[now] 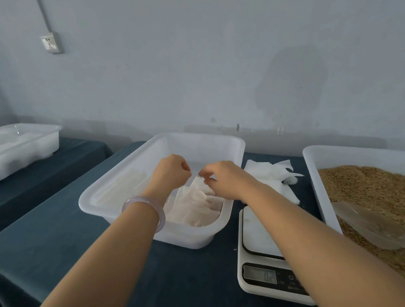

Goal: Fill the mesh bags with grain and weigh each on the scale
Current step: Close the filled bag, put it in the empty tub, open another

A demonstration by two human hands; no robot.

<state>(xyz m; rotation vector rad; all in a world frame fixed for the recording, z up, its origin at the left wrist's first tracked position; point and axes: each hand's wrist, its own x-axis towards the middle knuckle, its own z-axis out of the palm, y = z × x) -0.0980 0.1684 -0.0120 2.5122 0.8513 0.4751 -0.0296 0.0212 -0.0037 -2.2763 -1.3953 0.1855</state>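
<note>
While we lean over the white tub (116,182), we hold a mesh bag (196,209).
Our right hand (225,178) pinches its top; our left hand (171,170) is curled, grip unclear. The bag lies in the tub's near right corner.

Both forearms reach forward, left hand (171,170) and right hand (225,178) close together (fingers (205,173) curled, pinching).

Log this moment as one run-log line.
left hand: curled by bag; right hand: pinches bag top; bag: in tub; scoop: in grain tray
</note>
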